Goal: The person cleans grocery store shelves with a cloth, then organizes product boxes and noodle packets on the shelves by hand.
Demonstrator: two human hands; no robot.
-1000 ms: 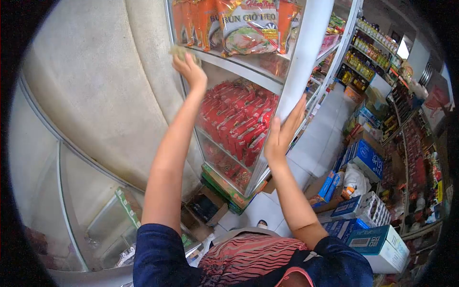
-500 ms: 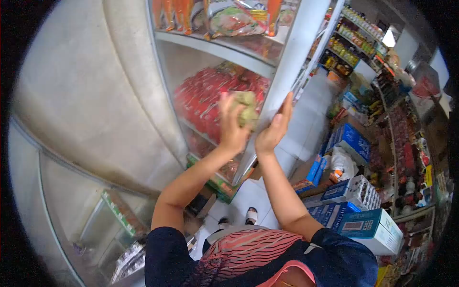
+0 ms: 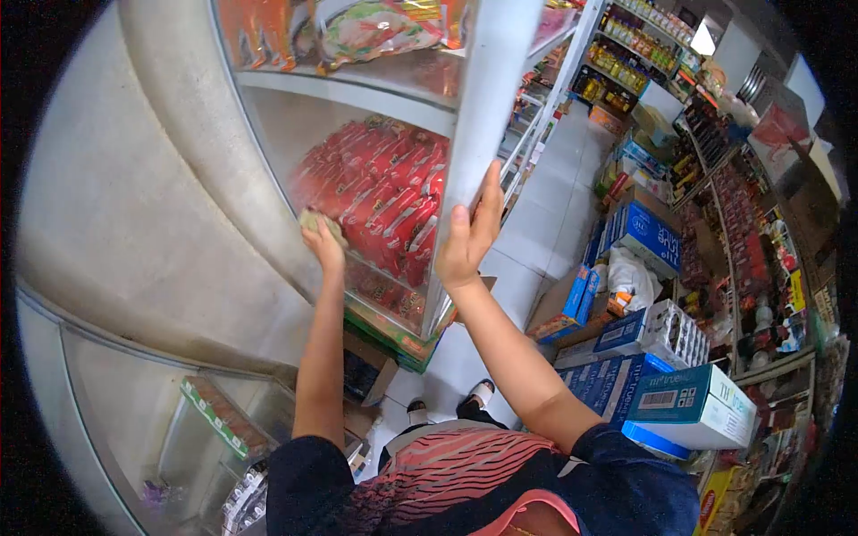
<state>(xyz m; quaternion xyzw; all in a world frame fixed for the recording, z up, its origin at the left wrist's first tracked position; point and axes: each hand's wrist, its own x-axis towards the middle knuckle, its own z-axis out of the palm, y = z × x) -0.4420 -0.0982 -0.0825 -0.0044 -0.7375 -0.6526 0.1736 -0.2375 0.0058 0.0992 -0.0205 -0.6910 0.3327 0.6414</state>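
Note:
My left hand (image 3: 325,248) is closed on a crumpled yellowish-green cloth (image 3: 332,227), pressed at the left side of a glass pane (image 3: 281,134) of a display cabinet. Behind the glass, many red packets (image 3: 384,188) are stacked on a lower shelf. With fingers stretched out, my right hand (image 3: 468,239) rests against the cabinet's white corner post (image 3: 487,98). Larger food packets (image 3: 380,31) fill the shelf above.
A pale wall (image 3: 170,196) runs close along the left. On the floor at right are blue cartons (image 3: 648,234) and a teal-and-white carton (image 3: 688,418). Stocked shelves (image 3: 751,259) line the far right. A tiled aisle (image 3: 545,223) leads away between cabinet and cartons.
My left hand has carried the cloth left and slightly down across the glass, from near the post to the pane's left side. My right hand stays on the post. The view has shifted slightly.

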